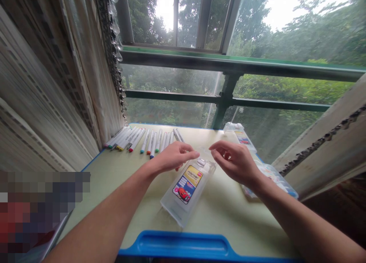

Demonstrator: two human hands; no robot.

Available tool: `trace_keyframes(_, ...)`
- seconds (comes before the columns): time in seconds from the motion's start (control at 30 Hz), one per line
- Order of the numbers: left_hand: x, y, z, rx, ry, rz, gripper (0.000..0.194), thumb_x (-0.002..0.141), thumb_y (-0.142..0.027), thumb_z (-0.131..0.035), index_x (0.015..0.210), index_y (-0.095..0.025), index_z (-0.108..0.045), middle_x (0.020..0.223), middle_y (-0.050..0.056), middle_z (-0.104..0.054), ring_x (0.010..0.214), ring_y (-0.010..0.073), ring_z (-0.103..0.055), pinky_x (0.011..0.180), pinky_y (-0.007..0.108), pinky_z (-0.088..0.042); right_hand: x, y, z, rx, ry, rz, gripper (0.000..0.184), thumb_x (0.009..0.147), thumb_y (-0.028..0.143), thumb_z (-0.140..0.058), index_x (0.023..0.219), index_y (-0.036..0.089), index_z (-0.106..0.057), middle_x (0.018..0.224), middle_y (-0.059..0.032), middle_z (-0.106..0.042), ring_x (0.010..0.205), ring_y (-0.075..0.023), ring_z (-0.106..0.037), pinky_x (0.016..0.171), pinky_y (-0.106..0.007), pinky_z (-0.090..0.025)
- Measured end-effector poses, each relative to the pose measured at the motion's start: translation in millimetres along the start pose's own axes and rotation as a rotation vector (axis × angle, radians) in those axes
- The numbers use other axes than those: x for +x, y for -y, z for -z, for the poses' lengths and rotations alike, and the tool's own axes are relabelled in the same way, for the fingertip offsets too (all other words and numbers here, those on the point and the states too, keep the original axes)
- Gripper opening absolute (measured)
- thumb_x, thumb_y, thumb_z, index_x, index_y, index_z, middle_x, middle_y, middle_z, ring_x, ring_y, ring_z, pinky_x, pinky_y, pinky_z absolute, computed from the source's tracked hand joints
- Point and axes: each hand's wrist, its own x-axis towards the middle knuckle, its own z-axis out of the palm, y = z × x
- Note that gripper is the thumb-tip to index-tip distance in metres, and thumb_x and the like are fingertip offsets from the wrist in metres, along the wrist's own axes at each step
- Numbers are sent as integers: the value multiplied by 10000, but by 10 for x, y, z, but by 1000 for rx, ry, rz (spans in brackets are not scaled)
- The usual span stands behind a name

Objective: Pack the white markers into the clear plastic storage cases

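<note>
A clear plastic marker case [174, 202] with a "Marker" label showing a red car lies slanted in the middle of the table, its catch end pointing away from me. My left hand [175, 156] hovers at the upper left of the case, thumb and fingers apart, the lower fingers partly hidden. Across from it, my right hand [236, 162] is beside the upper right corner, fingers loosely curved with a gap between index finger and thumb. Neither hand visibly holds anything; contact with the transparent lid cannot be made out.
Several white markers [156, 143] with coloured ends lie in a row along the back left of the table [137, 190]. Another clear case [244, 138] stands at the back right. A clear box [278, 179] with contents is partly behind my right forearm. A blue tray edge [183, 244] runs along the front.
</note>
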Motion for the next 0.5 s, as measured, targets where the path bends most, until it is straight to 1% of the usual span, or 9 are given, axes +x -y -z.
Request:
trace_keyframes(0.07,-20,-37,-1,-17,32,3,353,823,-494,-640,862,-145,-669,567,-40,-495,436,81,-462,417,201,-372,13,-41,-25,-16,-24,-54,153,865,297,-609,879,161,-676,636,-1,-586,544,-127,-517,543,-266,-423)
trace_keyframes(0.13,-32,-66,-3,-44,53,-3,325,821,-464,-647,866,-142,-665,555,-41,-494,440,82,-464,423,199,-366,25,-71,-41,-39,-12,-105,213,847,358,-645,919,159,-675,733,-27,-614,585,-139,-533,563,-281,-437)
trace_keyframes(0.2,-36,-84,-3,-68,60,-7,305,826,-443,-642,852,-140,-656,552,-39,-498,446,83,-470,431,198,-362,36,-90,-51,-52,26,-149,289,850,420,-640,957,154,-678,846,-60,-654,596,-142,-543,581,-298,-452)
trace_keyframes(0.27,-33,-92,-2,-89,53,-7,289,823,-425,-647,840,-137,-652,564,-32,-511,459,82,-472,441,198,-363,45,-103,-59,-50,84,-189,348,876,472,-595,978,152,-684,905,-81,-686,599,-150,-563,597,-313,-460)
trace_keyframes(0.37,-25,-94,-2,-139,35,-17,280,805,-413,-671,810,-134,-644,570,-31,-508,482,80,-463,462,199,-378,55,-124,-76,-71,163,-220,387,901,502,-542,968,156,-704,907,-95,-722,649,-186,-608,637,-333,-463)
trace_keyframes(0.5,-15,-87,-6,-208,-14,-46,271,806,-402,-684,783,-137,-635,575,-35,-495,503,72,-453,478,188,-373,65,-157,-96,-95,182,-279,409,904,492,-533,1032,143,-704,994,-120,-739,713,-215,-642,697,-360,-477)
